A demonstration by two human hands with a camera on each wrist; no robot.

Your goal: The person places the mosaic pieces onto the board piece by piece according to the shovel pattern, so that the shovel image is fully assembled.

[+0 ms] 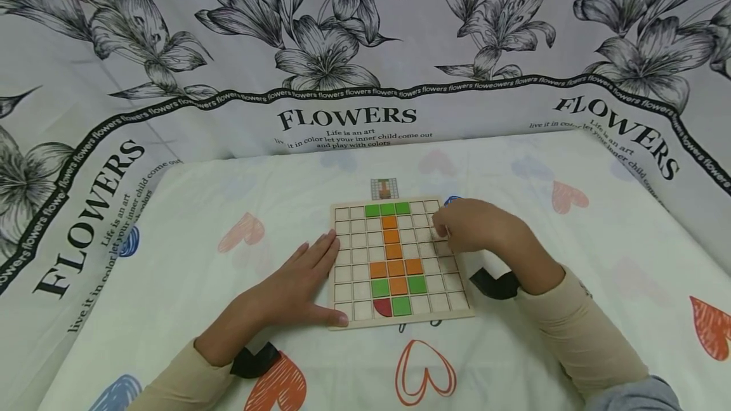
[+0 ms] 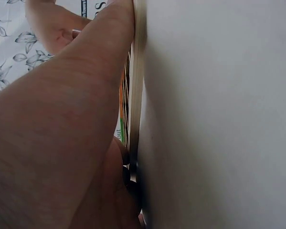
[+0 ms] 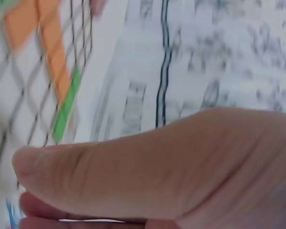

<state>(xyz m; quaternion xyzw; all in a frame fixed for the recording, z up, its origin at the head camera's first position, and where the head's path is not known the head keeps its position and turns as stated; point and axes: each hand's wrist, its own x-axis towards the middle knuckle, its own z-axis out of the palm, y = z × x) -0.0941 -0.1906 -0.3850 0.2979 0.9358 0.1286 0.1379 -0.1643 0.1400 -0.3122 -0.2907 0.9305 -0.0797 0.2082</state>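
Note:
A wooden grid board (image 1: 402, 319) lies on the table. Green square tiles (image 1: 388, 209), orange square tiles (image 1: 395, 267) and a red quarter-round tile (image 1: 383, 307) sit in its cells; others look white. My left hand (image 1: 291, 284) lies along the board's left side, fingers extended to its edge and thumb on the lower left corner. At the upper right edge, my right hand (image 1: 476, 224) curls its fingers and pinches what looks like a small white tile (image 2: 76, 33), mostly hidden. In the right wrist view the thumb covers the fingertips.
A small pattern card (image 1: 384, 189) stands behind the board's top edge. The table is covered by a white cloth with printed hearts (image 1: 425, 373). Flower-print fabric (image 1: 325, 56) hangs at the back and sides.

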